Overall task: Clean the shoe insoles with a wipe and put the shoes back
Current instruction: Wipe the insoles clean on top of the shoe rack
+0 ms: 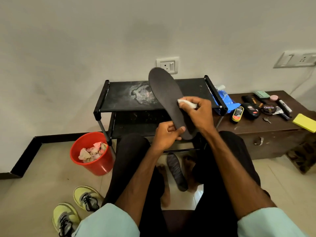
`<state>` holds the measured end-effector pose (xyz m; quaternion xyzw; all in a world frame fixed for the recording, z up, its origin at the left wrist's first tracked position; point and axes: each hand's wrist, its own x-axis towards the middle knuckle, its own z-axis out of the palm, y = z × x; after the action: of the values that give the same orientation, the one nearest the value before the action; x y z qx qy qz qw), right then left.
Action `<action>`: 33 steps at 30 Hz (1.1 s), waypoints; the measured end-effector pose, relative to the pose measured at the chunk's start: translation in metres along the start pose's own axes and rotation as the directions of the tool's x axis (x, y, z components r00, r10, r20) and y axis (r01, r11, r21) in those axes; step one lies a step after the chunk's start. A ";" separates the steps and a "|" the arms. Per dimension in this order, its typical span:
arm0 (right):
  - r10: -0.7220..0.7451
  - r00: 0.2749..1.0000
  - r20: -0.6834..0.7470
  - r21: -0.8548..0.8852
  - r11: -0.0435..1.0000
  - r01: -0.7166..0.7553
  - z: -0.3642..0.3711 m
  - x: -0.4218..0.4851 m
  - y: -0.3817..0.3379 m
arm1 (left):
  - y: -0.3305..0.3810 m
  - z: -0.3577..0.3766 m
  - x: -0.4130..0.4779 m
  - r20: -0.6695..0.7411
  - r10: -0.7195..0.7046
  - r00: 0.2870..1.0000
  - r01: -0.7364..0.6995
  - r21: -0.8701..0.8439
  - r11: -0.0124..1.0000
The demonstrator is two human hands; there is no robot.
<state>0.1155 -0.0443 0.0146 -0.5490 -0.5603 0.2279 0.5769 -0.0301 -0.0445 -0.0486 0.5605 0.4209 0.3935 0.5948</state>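
A dark grey insole (pixel 165 93) stands upright in front of me, toe end up. My left hand (pixel 166 135) grips its heel end. My right hand (pixel 199 112) presses a white wipe (pixel 187 103) against the insole's middle. A second dark insole (pixel 177 171) lies on the floor between my feet. Two yellow-green sneakers with grey tongues and black laces sit on the floor at the lower left, one (pixel 87 197) nearer my knee, the other (pixel 65 218) closer to the frame's bottom edge.
A black two-tier shoe rack (pixel 119 100) stands against the wall ahead, its top stained. A red bucket (pixel 100 165) with crumpled wipes sits left of it. A brown wooden chest (pixel 266 134) on the right carries polish bottles, a tin, a yellow sponge (pixel 304 122) and a blue wipe pack (pixel 225 100).
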 end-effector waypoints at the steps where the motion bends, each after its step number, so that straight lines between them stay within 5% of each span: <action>1: 0.016 1.000 -0.011 -0.026 1.000 -0.017 -0.006 -0.010 0.003 | -0.002 -0.001 -0.009 0.039 -0.034 0.999 0.033 0.023 0.999; 8: 0.001 0.965 -0.263 -0.353 0.931 -0.097 -0.035 -0.048 0.006 | -0.006 -0.004 -0.047 0.418 -0.269 0.868 0.201 0.199 0.959; 12: -0.067 0.973 -0.219 -0.428 0.903 -0.035 -0.038 -0.054 -0.015 | -0.006 -0.004 -0.059 0.506 -0.403 0.762 0.219 0.384 0.897; 17: 0.134 0.989 0.055 -0.443 0.891 -0.096 -0.042 -0.073 -0.024 | -0.009 -0.013 -0.068 0.473 -0.579 0.664 0.320 0.520 0.792; 24: 0.362 0.901 0.240 -0.556 0.812 -0.178 -0.029 -0.091 -0.008 | -0.018 -0.002 -0.070 0.314 -0.742 0.592 0.450 0.635 0.628; 30: 0.567 0.808 0.157 -0.629 0.689 -0.361 -0.005 -0.092 0.026 | -0.061 0.021 -0.061 0.181 -0.776 0.604 0.499 0.674 0.545; 33: 0.619 0.784 0.042 -0.531 0.678 -0.507 0.014 -0.088 0.039 | -0.086 0.036 -0.061 0.114 -0.825 0.554 0.646 0.566 0.512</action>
<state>0.0932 -0.1047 -0.0581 -0.7947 -0.4609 0.3035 0.2526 -0.0169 -0.1196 -0.1300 0.5088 0.5817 -0.1292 0.6213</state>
